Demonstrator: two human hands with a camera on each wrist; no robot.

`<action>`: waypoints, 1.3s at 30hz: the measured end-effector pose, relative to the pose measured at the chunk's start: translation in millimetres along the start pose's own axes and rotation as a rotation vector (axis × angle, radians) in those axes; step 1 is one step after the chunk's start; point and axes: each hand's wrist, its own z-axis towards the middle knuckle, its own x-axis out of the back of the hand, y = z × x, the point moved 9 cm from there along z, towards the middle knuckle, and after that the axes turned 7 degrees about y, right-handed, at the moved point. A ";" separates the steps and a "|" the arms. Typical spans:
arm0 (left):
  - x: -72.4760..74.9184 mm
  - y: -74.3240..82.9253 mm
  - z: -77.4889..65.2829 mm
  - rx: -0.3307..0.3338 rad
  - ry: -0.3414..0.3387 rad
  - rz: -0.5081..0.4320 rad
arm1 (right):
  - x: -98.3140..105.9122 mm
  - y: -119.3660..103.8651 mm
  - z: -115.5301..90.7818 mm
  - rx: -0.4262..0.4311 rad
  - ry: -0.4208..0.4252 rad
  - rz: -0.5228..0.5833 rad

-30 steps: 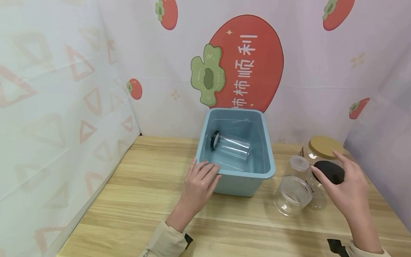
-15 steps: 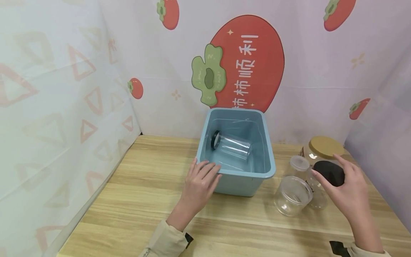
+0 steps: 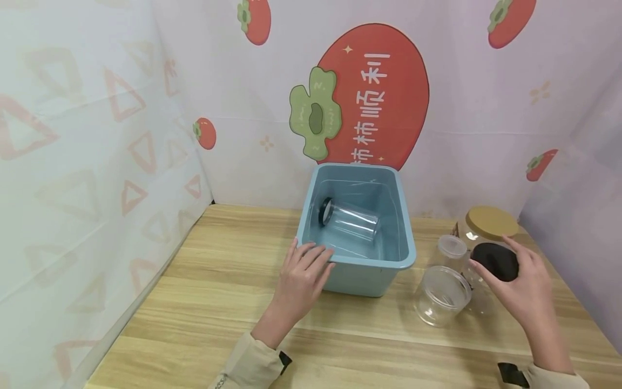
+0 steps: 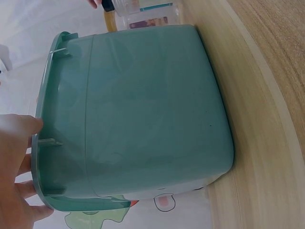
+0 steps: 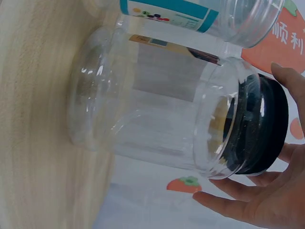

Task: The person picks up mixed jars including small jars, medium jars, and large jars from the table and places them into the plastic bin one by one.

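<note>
Right hand on black-lidded jar, left hand on bin rim

Right hand [image 3: 522, 286]: thumb and fingers spread wide around the black lid [image 3: 494, 262], holding it from the right. The black-lidded jar [image 5: 157, 114] is upright, base on the wood table [image 3: 218, 281], right of the bin.

Left hand [image 3: 302, 278]: grips the near rim of the blue bin [image 3: 362, 281] at its left corner, fingers over the edge, thumb outside.

In the bin: one clear jar [image 3: 357, 220] on its side, its own black lid to the left.

Around the held jar: squat clear jar [image 3: 442, 294] at near left, slim clear jar [image 3: 452, 248] at left, gold-lidded jar [image 3: 492, 222] on the far side. Right wrist view has a teal-edged label [image 5: 174, 10] on a neighbouring jar; can't tell which one.

Backdrop cloth [image 3: 252, 167] behind, with a big red fruit print [image 3: 408, 86].
</note>
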 end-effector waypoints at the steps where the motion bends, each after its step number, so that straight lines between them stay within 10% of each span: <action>1: 0.0 -0.4 -0.2 0.001 0.000 0.000 | -0.6 1.4 0.5 -0.004 0.001 0.004; 39: -0.4 -2.4 -0.5 0.011 -0.005 -0.032 | 1.4 28.4 4.7 0.048 -0.035 0.042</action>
